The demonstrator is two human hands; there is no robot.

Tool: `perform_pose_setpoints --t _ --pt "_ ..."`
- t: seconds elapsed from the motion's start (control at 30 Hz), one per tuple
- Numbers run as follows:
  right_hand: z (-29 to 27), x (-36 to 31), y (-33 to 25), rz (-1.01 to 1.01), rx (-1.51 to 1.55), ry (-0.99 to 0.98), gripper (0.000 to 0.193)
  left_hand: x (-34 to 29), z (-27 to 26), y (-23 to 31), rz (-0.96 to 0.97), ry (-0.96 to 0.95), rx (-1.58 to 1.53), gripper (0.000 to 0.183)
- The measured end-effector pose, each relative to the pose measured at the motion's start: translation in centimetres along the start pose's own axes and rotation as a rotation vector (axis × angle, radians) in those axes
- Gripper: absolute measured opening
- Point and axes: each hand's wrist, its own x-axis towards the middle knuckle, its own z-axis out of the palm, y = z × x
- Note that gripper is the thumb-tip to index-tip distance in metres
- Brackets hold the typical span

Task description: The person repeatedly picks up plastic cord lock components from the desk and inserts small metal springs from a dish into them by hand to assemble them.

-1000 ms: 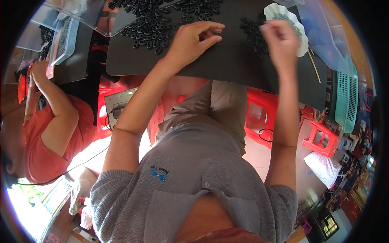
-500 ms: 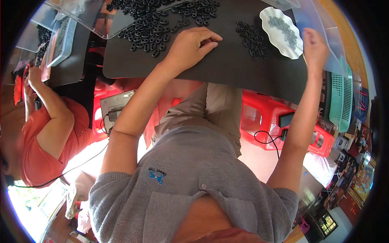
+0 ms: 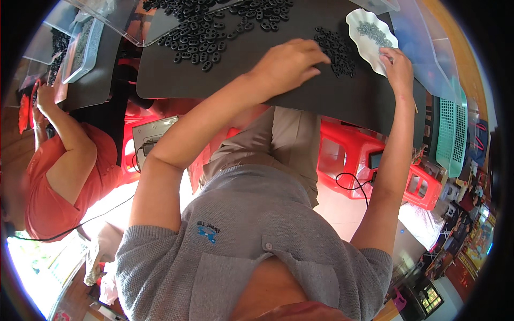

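The right hand (image 3: 397, 67) is at the near right edge of a white, wavy-rimmed dish (image 3: 368, 52), its fingers bent and drawn in toward the thumb over the bare near end of the dish. Whether anything is pinched between its fingertips, or whether they touch the dish, I cannot tell. The small, clear-grey pieces (image 3: 373, 33) lie heaped in the far half of the dish, just beyond those fingertips.

The left hand (image 3: 293, 64) is palm down, partly open, its fingers loosely curved to the right with the thumb below and a little apart. Its fingertips are near the left edge of a pile of small black parts (image 3: 336, 53), which lies between the two hands, just left of the dish. I cannot tell whether this hand has hold of anything.

To the far left of the left hand, larger black oval pieces with two holes (image 3: 199, 40) spread across the dark surface (image 3: 214, 83). A clear plastic bin (image 3: 428, 48) stands right of the dish, and a green perforated basket (image 3: 452, 134) is nearer, right of the right forearm.
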Motion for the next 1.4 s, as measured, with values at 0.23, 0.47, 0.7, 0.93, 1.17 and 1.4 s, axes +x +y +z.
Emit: perform_pose_setpoints --t 0.23,0.47,0.7,0.93,1.17,1.4 --pt "0.4 0.7 0.3 0.053 0.035 -0.058 0.01 2.2 2.4 0.2 0.09 -0.09 0.076 0.017" --pt "-0.1 0.7 0.3 -0.05 0.005 -0.128 0.007 0.9 0.2 -1.0 0.026 -0.101 0.077 0.011" --pt "-0.6 1.8 0.4 -0.056 -0.073 -0.21 0.007 0.6 -0.5 -1.7 -0.031 -0.091 0.01 0.016" --pt "-1.4 1.3 -0.8 0.088 0.099 -0.168 0.008 0.5 -0.5 -1.9 -0.019 -0.086 -0.064 0.013" --pt "-1.1 1.0 -0.6 0.101 0.22 -0.068 0.013 0.6 -1.5 -2.1 -0.202 -0.038 -0.427 0.008" --pt "-0.8 0.9 1.0 0.196 0.369 -0.04 0.014 0.8 -1.3 -4.1 -0.467 0.078 -1.011 0.013"
